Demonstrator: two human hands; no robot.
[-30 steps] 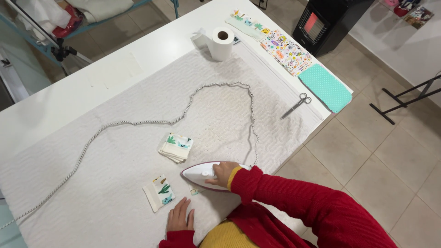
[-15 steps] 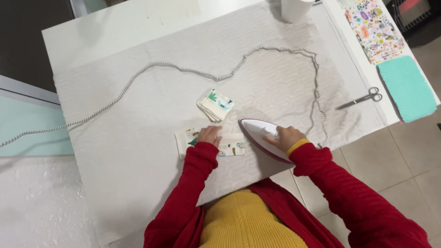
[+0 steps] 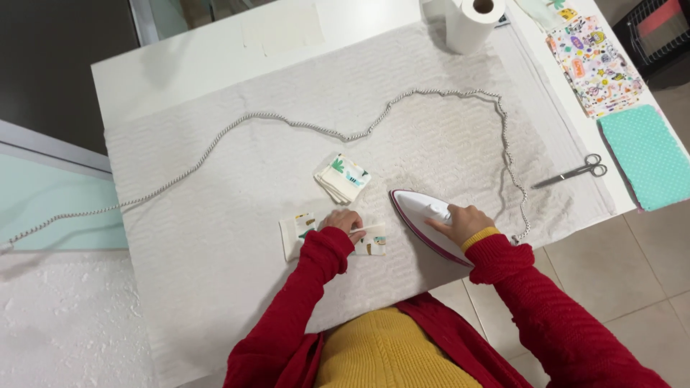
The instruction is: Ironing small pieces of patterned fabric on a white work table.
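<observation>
My right hand (image 3: pixel 461 222) grips the handle of a white iron with a pink rim (image 3: pixel 420 215), which rests flat on the grey padded cloth (image 3: pixel 215 237) covering the table. My left hand (image 3: pixel 343 222) presses flat on a small strip of white printed fabric (image 3: pixel 296 231) lying just left of the iron. A small stack of folded printed fabric pieces (image 3: pixel 343 177) sits a little beyond my left hand. The iron's braided grey cord (image 3: pixel 302 126) loops across the cloth and runs off the left edge.
A white paper roll (image 3: pixel 473 23) stands at the far edge. Scissors (image 3: pixel 575 172) lie right of the cord. Patterned fabric sheets (image 3: pixel 596 66) and a teal dotted fabric (image 3: pixel 645 156) lie along the right side. Tiled floor (image 3: pixel 596 287) lies to the right.
The view swung so the table sits squarer. My left hand moved onto the fabric strip and presses it. The iron stayed beside the strip in my right hand.
</observation>
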